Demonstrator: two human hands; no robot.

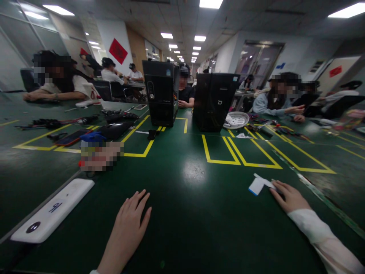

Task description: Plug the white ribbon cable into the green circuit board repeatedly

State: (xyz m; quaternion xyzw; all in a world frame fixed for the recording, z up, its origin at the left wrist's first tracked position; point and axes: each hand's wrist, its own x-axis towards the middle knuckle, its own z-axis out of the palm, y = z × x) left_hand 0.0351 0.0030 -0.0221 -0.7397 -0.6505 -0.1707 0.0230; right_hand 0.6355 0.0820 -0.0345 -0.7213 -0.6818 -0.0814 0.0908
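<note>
Head view: left hand [129,217] empty, white strip [257,185] in right hand [292,196], black towers [161,93] beyond

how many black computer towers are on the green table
2. One black boxy computer tower stands left of the picture's centre, the second black tower right of it, across a gap. Any behind them would be hidden.
</note>
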